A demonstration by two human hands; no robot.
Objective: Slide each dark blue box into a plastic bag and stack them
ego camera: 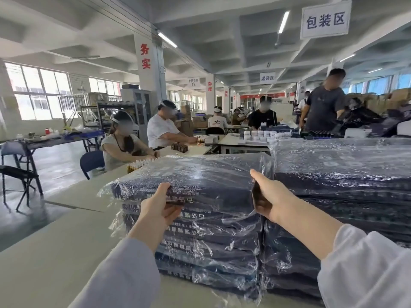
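Top box: flat dark blue cardboard box (200, 174) in a crinkled clear plastic bag, uppermost on the near stack; whether it rests fully on it cannot be told.
Near stack: bagged dark blue boxes (211, 245) piled on the pale green table (55, 252).
Left hand: left hand (158, 205) grips the top box's near edge at the stack's left, thumb above, fingers curled beneath.
Right hand: right hand (271, 196) clasps the top box's near right corner, thumb on top.
Second stack: taller pile of bagged boxes (344, 174), touching the near stack's right side.
Beyond the stack: seated workers (124, 143) at other tables.
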